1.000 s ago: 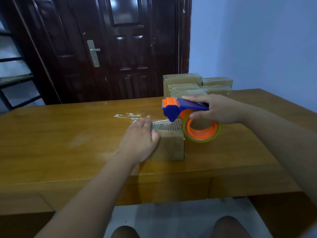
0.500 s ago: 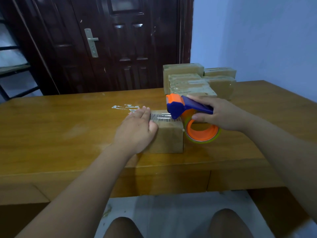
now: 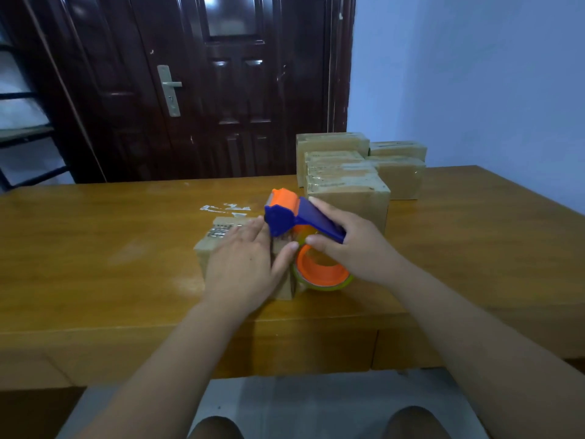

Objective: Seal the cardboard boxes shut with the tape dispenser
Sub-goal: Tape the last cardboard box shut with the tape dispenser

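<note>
sealing a small brown cardboard box (image 3: 207, 261)
left hand (image 3: 243, 264) lies flat on it; right hand (image 3: 357, 248) grips the blue-and-orange plastic tape dispenser (image 3: 297, 217); a crooked pull could wrinkle the seal.

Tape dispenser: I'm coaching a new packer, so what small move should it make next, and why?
Probably draw the tape dispenser down over the right edge of the small box and tilt it to cut. The right hand grips its handle, its head is above the taped top, and the left hand rests flat there.
</note>
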Demonstrator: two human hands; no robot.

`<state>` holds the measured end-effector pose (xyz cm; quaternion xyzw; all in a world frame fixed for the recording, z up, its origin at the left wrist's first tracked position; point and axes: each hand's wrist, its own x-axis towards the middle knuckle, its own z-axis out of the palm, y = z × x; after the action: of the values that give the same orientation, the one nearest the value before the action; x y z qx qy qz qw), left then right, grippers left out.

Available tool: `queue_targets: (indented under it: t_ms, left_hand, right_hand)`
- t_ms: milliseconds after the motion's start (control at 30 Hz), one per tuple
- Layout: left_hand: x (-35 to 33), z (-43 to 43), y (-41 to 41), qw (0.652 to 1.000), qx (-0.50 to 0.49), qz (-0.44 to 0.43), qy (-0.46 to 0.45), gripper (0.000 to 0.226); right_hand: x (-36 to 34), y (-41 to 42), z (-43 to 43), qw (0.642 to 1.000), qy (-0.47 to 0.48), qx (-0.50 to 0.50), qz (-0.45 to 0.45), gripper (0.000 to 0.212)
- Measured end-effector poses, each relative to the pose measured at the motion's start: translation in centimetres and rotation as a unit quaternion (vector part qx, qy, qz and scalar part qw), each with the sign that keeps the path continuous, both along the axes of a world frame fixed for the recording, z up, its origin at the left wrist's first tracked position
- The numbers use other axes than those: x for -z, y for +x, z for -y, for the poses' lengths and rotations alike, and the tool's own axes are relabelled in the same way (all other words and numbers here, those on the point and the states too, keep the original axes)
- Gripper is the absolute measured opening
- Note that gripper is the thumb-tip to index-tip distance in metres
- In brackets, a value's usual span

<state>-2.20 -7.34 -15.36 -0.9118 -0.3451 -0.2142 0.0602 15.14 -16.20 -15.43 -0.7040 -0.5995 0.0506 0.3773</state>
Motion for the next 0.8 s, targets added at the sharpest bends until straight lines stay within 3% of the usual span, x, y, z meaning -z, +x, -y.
queue_targets:
  t_ms: [167, 333, 500, 600, 800]
  left_hand:
    - [0.0, -1.2, -1.2, 1.000, -0.008, -0.015, -0.005, 0.096]
    - [0.0, -1.4, -1.5, 1.000, 0.000, -0.021, -0.005, 0.083]
    - [-0.2, -1.2, -1.7, 1.000, 0.007, -0.018, -0.019, 0.077]
    - [-0.2, -1.3, -1.5, 1.000, 0.012, -0.021, -0.019, 0.083]
    - [-0.4, -1.1, -1.6, 1.000, 0.011, -0.027, -0.001, 0.100]
  right_hand:
    - [0.5, -0.6, -0.7, 0.994, 0.029, -0.047, -0.098, 0.076]
    - [-0.2, 0.3, 0.7, 0.987, 0.051, -0.070, -0.138, 0.074]
    - [-0.6, 1.5, 3.2, 0.997, -0.062, -0.029, 0.047, 0.068]
    - [-1.4, 2.2, 4.4, 0.999, -0.038, -0.019, 0.008, 0.066]
    - [-2.0, 2.9, 5.1, 0.992, -0.083, 0.000, 0.093, 0.066]
